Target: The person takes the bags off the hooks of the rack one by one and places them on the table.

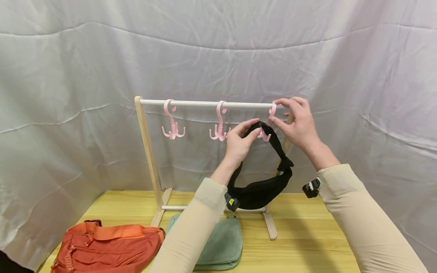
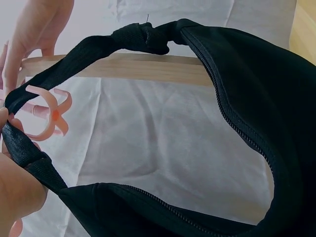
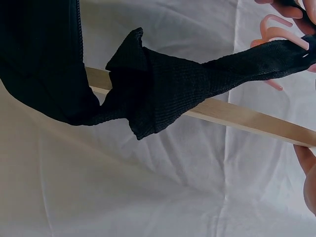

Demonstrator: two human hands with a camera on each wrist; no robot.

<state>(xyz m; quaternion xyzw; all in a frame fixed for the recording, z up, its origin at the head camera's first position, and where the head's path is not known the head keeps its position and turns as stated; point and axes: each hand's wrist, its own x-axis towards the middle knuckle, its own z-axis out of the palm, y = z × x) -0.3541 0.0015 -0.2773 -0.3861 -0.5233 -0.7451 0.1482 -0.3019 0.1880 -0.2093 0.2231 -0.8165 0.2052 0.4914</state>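
Observation:
A black zippered bag [image 1: 261, 195] hangs in a loop below the right end of the rack, its narrow strap [image 1: 275, 144] running up to the hook. My left hand [image 1: 237, 146] pinches the top of that strap beside the prongs of the right pink hook [image 1: 272, 110]. At the rail, my right hand [image 1: 300, 123] holds the same hook's upper stem between thumb and fingers. In the left wrist view, the strap passes close to the hook's prongs [image 2: 55, 115]; whether it rests on one is unclear. A bunched knot [image 3: 168, 81] in the strap shows in the right wrist view.
Two more pink hooks [image 1: 173, 129] [image 1: 220, 125] hang from the white rail [image 1: 198, 103] of a wooden-legged rack [image 1: 149, 155]. On the wood-grain table [image 1: 307, 223] lie an orange-red bag [image 1: 109, 250] and a green pouch [image 1: 222, 242]. Grey-white cloth [image 1: 218, 64] surrounds the back and sides.

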